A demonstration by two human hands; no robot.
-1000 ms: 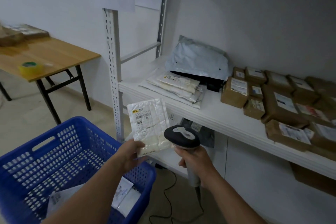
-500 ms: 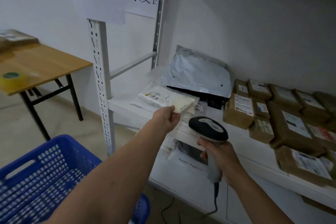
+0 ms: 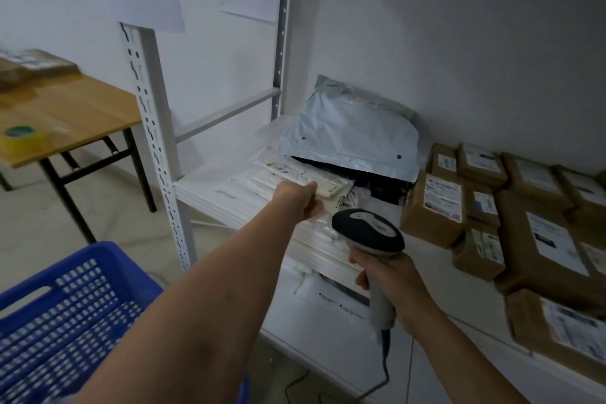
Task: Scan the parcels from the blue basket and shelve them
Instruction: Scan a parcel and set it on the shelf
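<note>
Item: parcel (image 3: 331,186), a flat white padded mailer. Location: just beyond your left hand (image 3: 300,203), whose curled fingers hold its near edge, atop the mailer stack (image 3: 249,180) on the shelf (image 3: 195,187). Your right hand (image 3: 392,282) grips the scanner (image 3: 367,229). Change: a second ago you held the parcel upright before the scanner; now it lies flat.

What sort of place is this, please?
Probably a parcel dispatch room: labelled brown parcels line the white shelf, the right hand grips a barcode scanner, and a blue basket stands nearby.
</note>
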